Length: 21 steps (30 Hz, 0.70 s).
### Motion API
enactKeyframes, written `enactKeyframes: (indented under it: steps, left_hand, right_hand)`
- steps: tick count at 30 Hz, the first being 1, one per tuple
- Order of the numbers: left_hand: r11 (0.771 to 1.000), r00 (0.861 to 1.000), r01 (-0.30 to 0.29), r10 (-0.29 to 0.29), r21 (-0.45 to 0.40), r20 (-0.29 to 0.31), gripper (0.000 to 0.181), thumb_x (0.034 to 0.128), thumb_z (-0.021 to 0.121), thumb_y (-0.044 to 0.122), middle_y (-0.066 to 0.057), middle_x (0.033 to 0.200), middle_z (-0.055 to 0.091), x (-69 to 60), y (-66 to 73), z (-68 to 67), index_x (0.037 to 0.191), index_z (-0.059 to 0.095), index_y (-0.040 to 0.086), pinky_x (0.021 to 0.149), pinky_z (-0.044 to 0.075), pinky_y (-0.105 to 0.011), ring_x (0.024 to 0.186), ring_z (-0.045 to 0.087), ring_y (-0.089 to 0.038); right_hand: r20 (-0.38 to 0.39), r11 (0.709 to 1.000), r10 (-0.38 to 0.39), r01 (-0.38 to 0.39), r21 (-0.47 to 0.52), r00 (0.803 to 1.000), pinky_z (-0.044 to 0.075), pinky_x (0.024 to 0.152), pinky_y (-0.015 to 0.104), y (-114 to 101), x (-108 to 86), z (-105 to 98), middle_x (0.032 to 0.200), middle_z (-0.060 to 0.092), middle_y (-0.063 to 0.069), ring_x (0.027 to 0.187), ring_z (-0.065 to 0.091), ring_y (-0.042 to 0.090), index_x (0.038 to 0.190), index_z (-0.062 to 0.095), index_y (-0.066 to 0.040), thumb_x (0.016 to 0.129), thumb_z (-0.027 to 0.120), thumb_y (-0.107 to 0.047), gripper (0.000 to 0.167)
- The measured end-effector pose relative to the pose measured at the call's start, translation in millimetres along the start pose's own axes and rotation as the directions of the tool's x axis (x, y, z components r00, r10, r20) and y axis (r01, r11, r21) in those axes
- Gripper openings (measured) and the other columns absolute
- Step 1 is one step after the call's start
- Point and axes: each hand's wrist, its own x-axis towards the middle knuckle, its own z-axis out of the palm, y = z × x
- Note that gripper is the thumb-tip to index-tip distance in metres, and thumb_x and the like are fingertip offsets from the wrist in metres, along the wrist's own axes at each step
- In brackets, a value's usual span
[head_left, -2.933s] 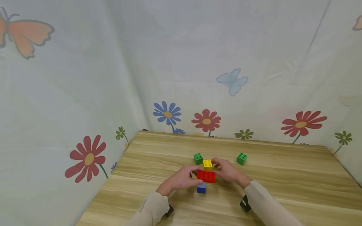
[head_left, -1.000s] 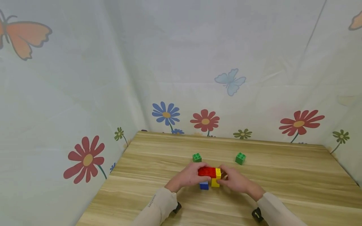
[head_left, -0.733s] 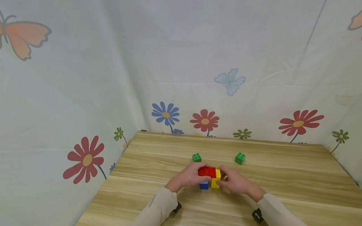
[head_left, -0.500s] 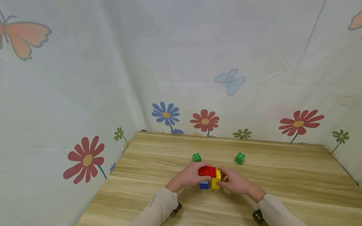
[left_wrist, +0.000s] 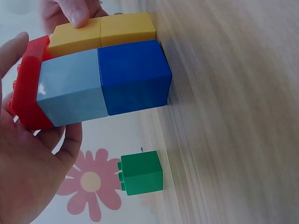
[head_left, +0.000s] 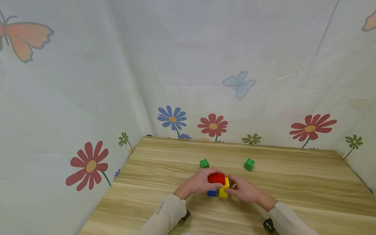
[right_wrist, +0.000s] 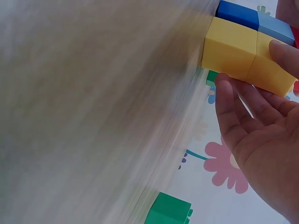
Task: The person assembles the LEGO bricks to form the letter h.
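Note:
My left hand (head_left: 201,182) grips a red toy brick (head_left: 216,178) from its left side, thumb in front. Under the red brick, a light blue brick (left_wrist: 72,88) sits on a dark blue brick (left_wrist: 134,77), which stands on the table. Two yellow bricks (head_left: 223,192), one on top of the other, stand upright just right of the blue pair. My right hand (head_left: 246,189) pinches the upper yellow brick between thumb and fingers. Studs on the yellow top show beside the red brick's right end. Whether red and yellow touch, I cannot tell.
A green brick (head_left: 204,164) sits behind my left hand, and another green brick (head_left: 249,164) lies farther back to the right. The wood-grain table (head_left: 164,153) ends at a flower-printed cloth (head_left: 188,85) behind and on the left.
The yellow brick, earlier behind the red one, now forms a yellow stack to its right, gripped by my right hand. Over the last half second the red brick has shifted slightly right.

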Motion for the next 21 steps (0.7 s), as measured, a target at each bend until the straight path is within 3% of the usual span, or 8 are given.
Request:
enactKeyframes:
  steps: [11, 21]
  left_hand:
    - [0.997, 0.998, -0.052, 0.053, 0.064, -0.015, 0.039, 0.0902, 0.063, 0.038, 0.013, 0.105, 0.062, 3.6, 1.4, 0.1, 0.125, 0.061, 0.02, 0.073, 0.047, -0.018, 0.085, 0.054, -0.004]
    - [0.992, 0.998, -0.056, 0.057, 0.117, -0.01, 0.036, 0.0894, 0.065, 0.034, 0.012, 0.106, 0.063, 4.4, 7.1, -1.7, 0.122, 0.063, 0.018, 0.075, 0.046, -0.016, 0.085, 0.054, -0.002]
  right_hand:
    - [-0.008, 0.999, -0.008, 0.008, -0.031, 1.0, 0.05, 0.075, 0.028, 4.0, -1.1, 0.3, 0.102, 0.061, -0.007, 0.091, 0.059, 0.013, 0.116, 0.055, -0.011, 0.092, 0.062, -0.03, 0.031]
    - [-0.003, 0.999, -0.021, 0.02, -0.035, 1.0, 0.05, 0.076, 0.028, 4.0, -2.1, -0.3, 0.104, 0.06, -0.007, 0.091, 0.058, 0.013, 0.119, 0.055, -0.011, 0.093, 0.061, -0.031, 0.034]
